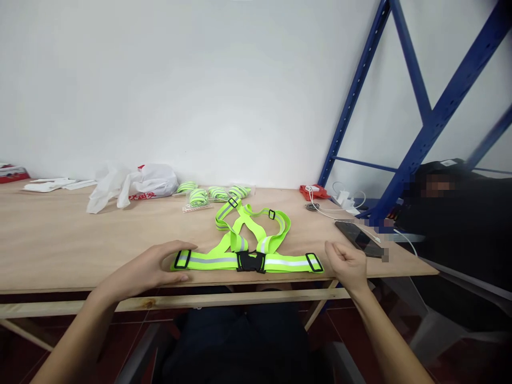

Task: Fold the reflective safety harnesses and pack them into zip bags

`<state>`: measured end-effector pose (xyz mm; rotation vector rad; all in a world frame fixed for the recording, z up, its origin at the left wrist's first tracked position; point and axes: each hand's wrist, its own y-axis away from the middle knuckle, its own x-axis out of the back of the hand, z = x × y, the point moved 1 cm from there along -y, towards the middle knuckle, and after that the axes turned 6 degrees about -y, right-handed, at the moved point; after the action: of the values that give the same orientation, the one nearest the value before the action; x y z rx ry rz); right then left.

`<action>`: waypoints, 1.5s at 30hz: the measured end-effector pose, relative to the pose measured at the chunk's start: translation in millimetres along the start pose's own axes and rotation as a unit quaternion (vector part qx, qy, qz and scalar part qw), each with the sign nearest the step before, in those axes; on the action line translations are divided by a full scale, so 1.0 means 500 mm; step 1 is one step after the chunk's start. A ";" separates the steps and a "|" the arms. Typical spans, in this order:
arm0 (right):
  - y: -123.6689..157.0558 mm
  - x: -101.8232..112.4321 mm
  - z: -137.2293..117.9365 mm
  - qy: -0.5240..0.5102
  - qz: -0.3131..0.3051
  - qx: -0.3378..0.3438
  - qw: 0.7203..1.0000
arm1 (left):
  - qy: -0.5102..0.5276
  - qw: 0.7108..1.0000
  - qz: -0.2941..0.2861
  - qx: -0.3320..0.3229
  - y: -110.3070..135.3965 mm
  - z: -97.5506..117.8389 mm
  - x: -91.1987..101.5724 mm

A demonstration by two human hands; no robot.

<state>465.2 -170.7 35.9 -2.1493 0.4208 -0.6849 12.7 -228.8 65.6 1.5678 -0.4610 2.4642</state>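
Observation:
A neon-yellow reflective vest of elastic straps (218,261) lies on the wooden table close to its front edge. Its black buckle (251,262) is fastened at the middle of the waist strap. The shoulder straps loop up behind it, with black sliders on them. My left hand (150,266) rests at the strap's left end, thumb and fingers apart around the black slider (182,259) without closing on it. Just beyond the right slider (314,262), my right hand (347,265) is curled into a fist on the table, apart from the strap, with nothing visible in it.
Packed reflective strap bundles (198,198) and a white plastic bag (154,181) sit along the wall. At right are a phone (360,239), a red packet with a white cable (314,191) and a blue metal rack (416,138). A person in dark clothing (460,224) is beyond the rack.

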 end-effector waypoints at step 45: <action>-0.230 -0.193 -0.032 0.256 -0.360 0.028 0.897 | -0.087 0.945 -0.042 -0.313 -0.118 0.240 -0.085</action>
<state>385.8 -61.8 103.9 -2.0264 -0.1635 -1.6735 151.1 -215.6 84.0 1.4757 -1.0554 1.8447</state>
